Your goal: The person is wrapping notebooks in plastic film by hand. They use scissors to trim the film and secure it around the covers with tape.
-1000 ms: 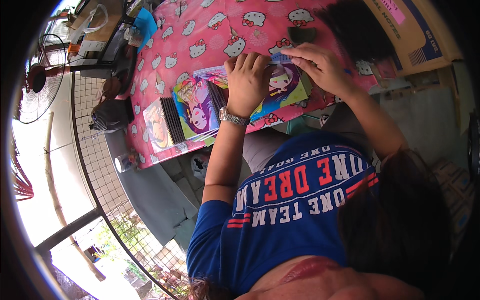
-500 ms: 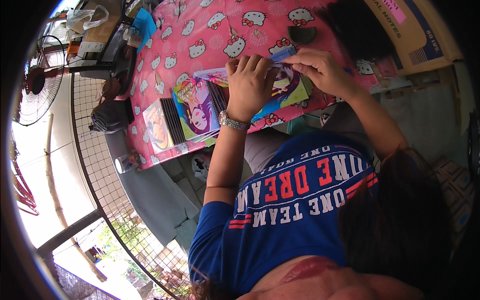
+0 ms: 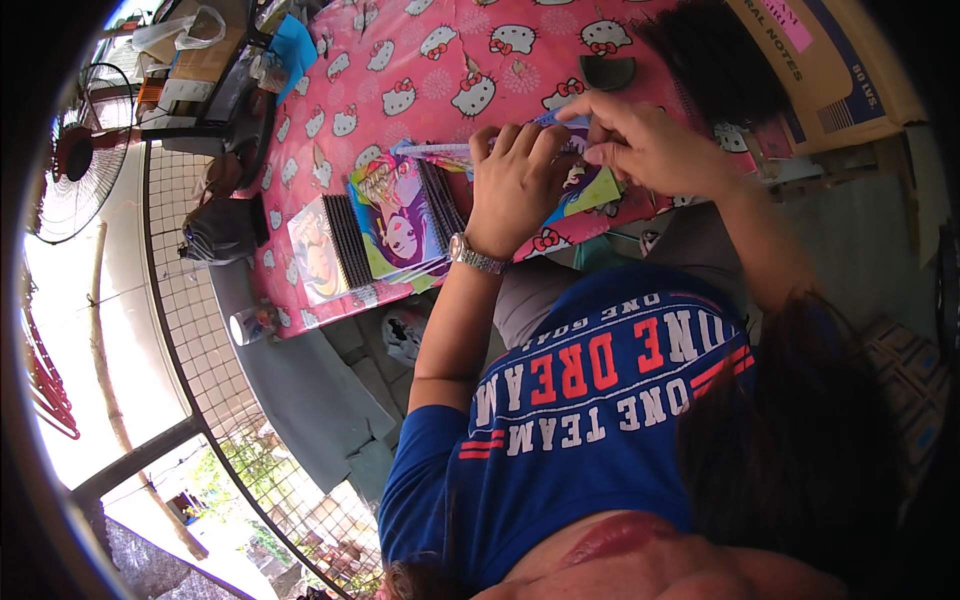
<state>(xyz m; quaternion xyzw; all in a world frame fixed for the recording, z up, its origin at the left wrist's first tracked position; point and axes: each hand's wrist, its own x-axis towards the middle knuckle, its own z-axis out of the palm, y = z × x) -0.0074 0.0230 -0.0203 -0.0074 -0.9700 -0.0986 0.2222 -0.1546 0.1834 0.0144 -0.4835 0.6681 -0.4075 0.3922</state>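
My left hand point(image 3: 515, 185), with a metal watch at the wrist, bends its fingers over the upper edge of a notebook point(image 3: 600, 190) with a colourful cartoon cover. Most of that cover is hidden under my hands. A pale lilac strip point(image 3: 435, 150) runs along the top edge into my left fingers. At the notebook's far right my right hand point(image 3: 660, 150) has its index finger stretched out and its thumb apart from it. A bit of blue strip point(image 3: 548, 117) shows between the hands. Left of them lies a stack of spiral notebooks point(image 3: 395, 225) with cartoon girl covers.
Another spiral notebook stack point(image 3: 318, 250) sits at the table's left end. On the pink patterned tablecloth point(image 3: 420, 60) are a dark green curved piece point(image 3: 607, 72) and a pile of black spiral coils point(image 3: 715, 70). A cardboard box point(image 3: 820, 75) stands far right, a fan point(image 3: 85, 150) left.
My right hand has let its pinch on the blue strip open, with the index finger and thumb now apart. My left hand has shifted slightly right and down along the notebook.
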